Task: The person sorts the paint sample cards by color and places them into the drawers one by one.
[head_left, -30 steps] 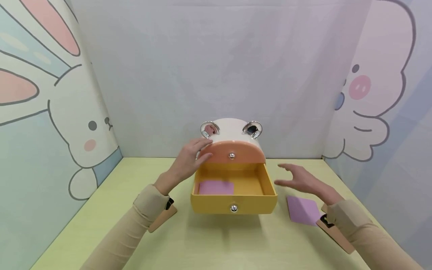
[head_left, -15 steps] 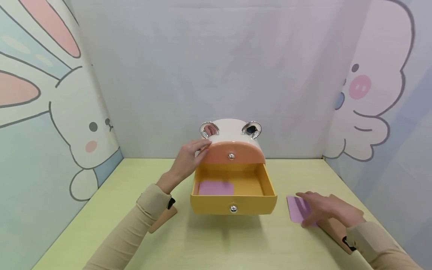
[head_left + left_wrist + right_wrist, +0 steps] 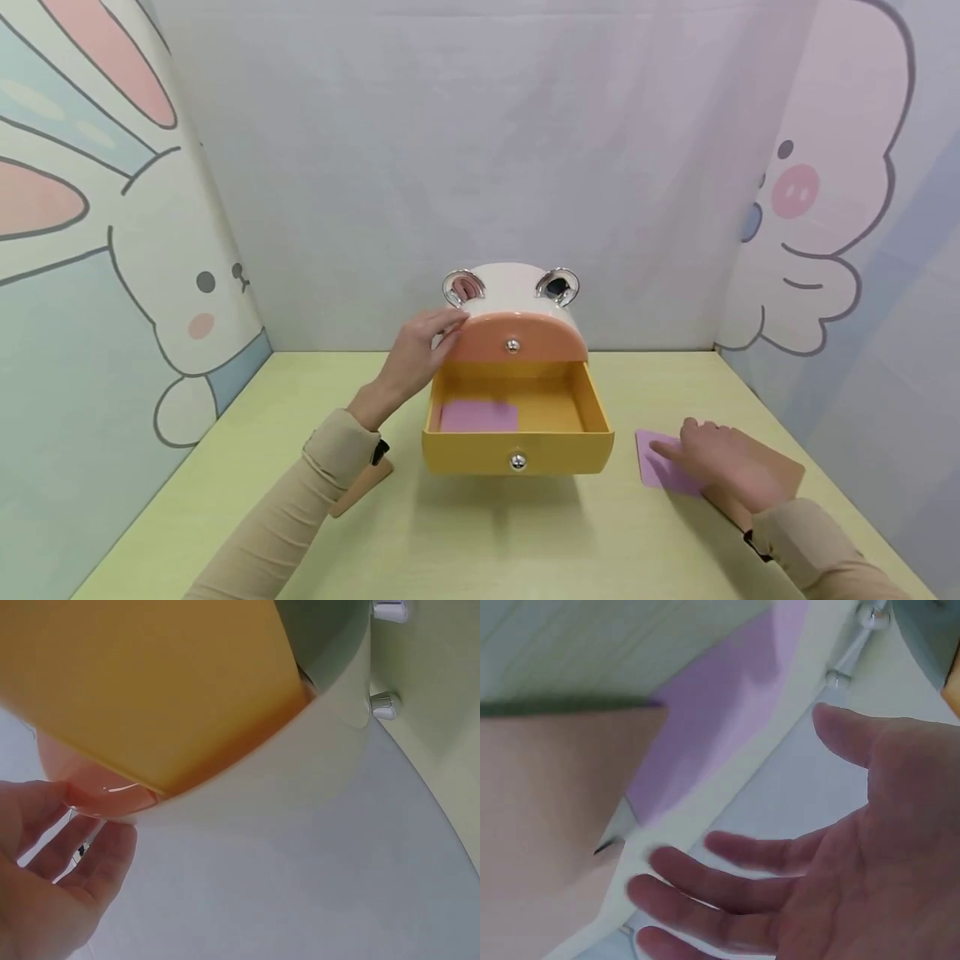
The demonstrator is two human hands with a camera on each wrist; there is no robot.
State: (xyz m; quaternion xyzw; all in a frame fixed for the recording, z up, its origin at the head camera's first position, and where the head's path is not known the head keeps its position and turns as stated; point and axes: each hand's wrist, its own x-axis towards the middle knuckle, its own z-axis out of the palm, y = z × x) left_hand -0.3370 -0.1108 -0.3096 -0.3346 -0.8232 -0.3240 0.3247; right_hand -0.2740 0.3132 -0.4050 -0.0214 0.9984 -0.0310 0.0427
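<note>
Nearest on the desk [image 3: 247,533], left side: a small brown piece [image 3: 363,487], partly covered by the left cuff [image 3: 337,442]. Right side: right hand [image 3: 723,462], grip released, fingers loosely spread, holding nothing. Main change: a second ago it hung beside the drawer; now it is over the loose purple card [image 3: 654,473] and the larger brown piece [image 3: 772,462]. Contact unclear. Work seems to have shifted to these pieces.

Farther: yellow drawer [image 3: 472,455], pulled out; second purple card [image 3: 480,417] flat inside at left, unmoved.

Beyond: left hand [image 3: 408,354], grip pinching the white cabinet's [image 3: 510,287] edge at the orange front [image 3: 551,342]; thumb now drawn in, apparently steadying it.
</note>
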